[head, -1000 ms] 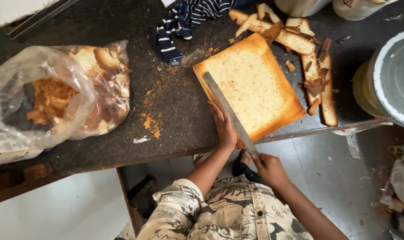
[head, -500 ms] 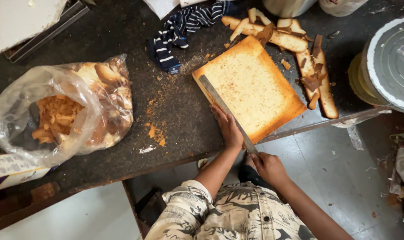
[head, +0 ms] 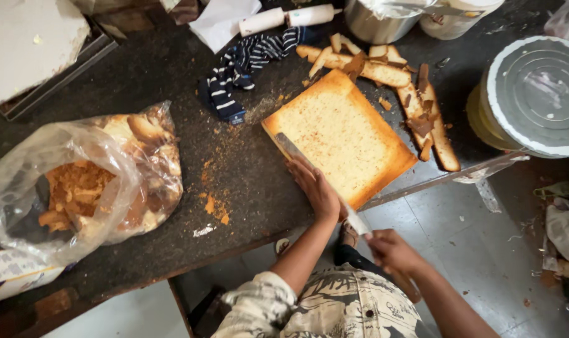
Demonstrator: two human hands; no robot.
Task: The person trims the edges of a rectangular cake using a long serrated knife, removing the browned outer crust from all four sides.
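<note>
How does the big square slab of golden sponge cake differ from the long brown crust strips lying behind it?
The big square slab of golden sponge cake is whole, broad and pale on top; the long brown crust strips are thin, darker and scattered in a loose pile. The left hand presses the slab, with the long knife at its edge; the strips lie untouched. Both rest on the dark counter.

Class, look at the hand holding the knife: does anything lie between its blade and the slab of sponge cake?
Nothing visible does. The right hand holds the knife, whose blade already lies along the left edge of the sponge cake slab. The left hand rests beside that edge, covering the blade's middle.
</note>
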